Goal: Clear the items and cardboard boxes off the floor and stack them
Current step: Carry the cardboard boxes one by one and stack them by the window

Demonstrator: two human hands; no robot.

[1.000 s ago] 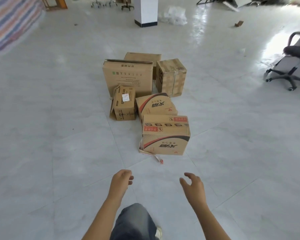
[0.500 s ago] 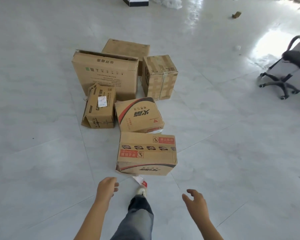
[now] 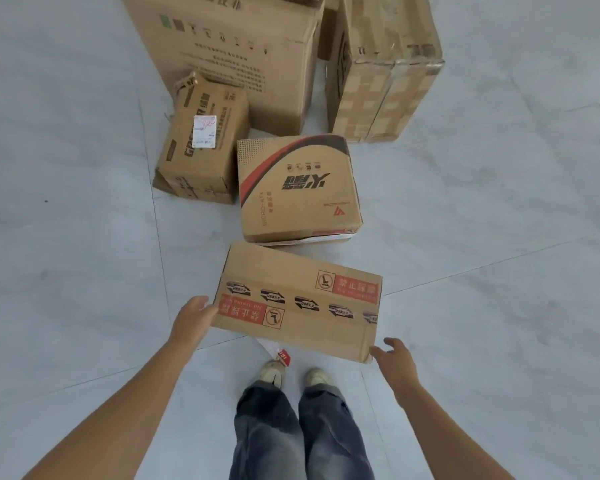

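Note:
Several cardboard boxes stand on the pale tiled floor. The nearest box (image 3: 297, 303), taped along its top with red warning labels, lies just in front of my feet. My left hand (image 3: 193, 318) touches its left end, fingers against the side. My right hand (image 3: 394, 358) is at its near right corner, fingers spread and relaxed, holding nothing. Behind it sits a box with a red and black swoosh (image 3: 297, 188). A smaller box with a white label (image 3: 203, 140) lies to the left of that. A large box (image 3: 236, 53) and a taped box (image 3: 383, 67) stand at the back.
My shoes (image 3: 293, 374) and jeans are directly below the nearest box. A loose strip of tape with a red tag (image 3: 278, 351) hangs from that box's near edge. Bare floor tiles (image 3: 66, 271) stretch to the left and right of the group.
I have stepped up to the boxes and the view has tilted down. Both hands have reached forward to the ends of the nearest box; the left one now touches it.

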